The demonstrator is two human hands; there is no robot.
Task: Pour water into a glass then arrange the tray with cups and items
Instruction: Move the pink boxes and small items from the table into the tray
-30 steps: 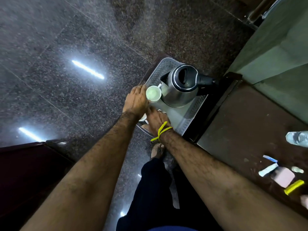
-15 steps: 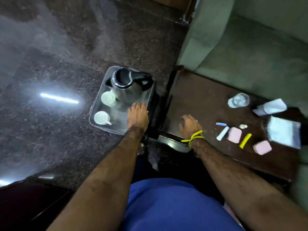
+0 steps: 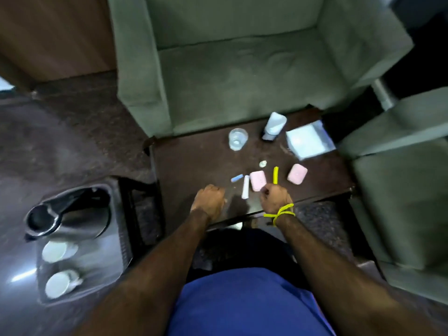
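Observation:
A steel tray [image 3: 106,265] lies on the floor at the left, carrying a kettle [image 3: 65,219] and two white cups [image 3: 57,251] [image 3: 60,284]. On the dark low table [image 3: 191,163] stand a clear glass [image 3: 237,139], a toppled bottle [image 3: 274,126], two pink packets [image 3: 258,180] [image 3: 297,173], a yellow sachet [image 3: 275,173], a white sachet [image 3: 245,190] and a blue sachet [image 3: 237,178]. My left hand [image 3: 209,198] is a fist at the table's near edge, holding nothing. My right hand [image 3: 276,198] is curled beside the nearer pink packet and covers the yellow sachet's near end.
A green armchair [image 3: 242,69] stands right behind the table and a second one [image 3: 400,190] at the right. A white folded napkin [image 3: 308,139] and a small round lid [image 3: 263,163] lie on the table. The floor is dark polished stone.
My left hand left the tray and came over to the table beside my right hand. My view swung right, from the tray to the table. Both hands are now curled.

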